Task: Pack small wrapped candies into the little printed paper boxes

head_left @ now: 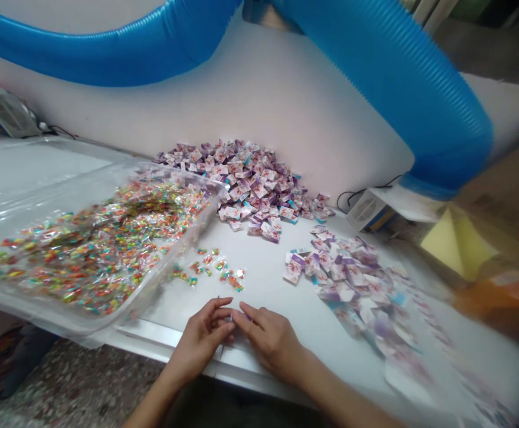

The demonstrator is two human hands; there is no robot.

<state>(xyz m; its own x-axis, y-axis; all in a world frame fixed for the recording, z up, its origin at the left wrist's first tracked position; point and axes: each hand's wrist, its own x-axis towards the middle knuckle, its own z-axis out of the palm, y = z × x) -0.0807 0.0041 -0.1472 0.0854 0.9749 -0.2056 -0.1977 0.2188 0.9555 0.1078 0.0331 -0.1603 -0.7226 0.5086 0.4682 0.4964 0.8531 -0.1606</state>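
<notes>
My left hand (205, 336) and my right hand (272, 339) meet over the front edge of the white table, fingertips close together. Between the fingers shows a sliver of a small purple-and-white box (241, 317); the fingers cover most of it. Both hands are closed around it. Just beyond lie several small clear packets of colourful candies (232, 279). To the right spreads a loose group of small purple-and-white boxes (348, 264), some looking flat or open, blurred toward the near side.
A clear plastic tray (152, 297) full of candy packets (120, 244) stands at left. Against the wall is a heap of small boxes (254, 184). Blue ribbed hoses (375, 71) hang above. A grey device (368, 208) and a yellow container (458, 244) are at right.
</notes>
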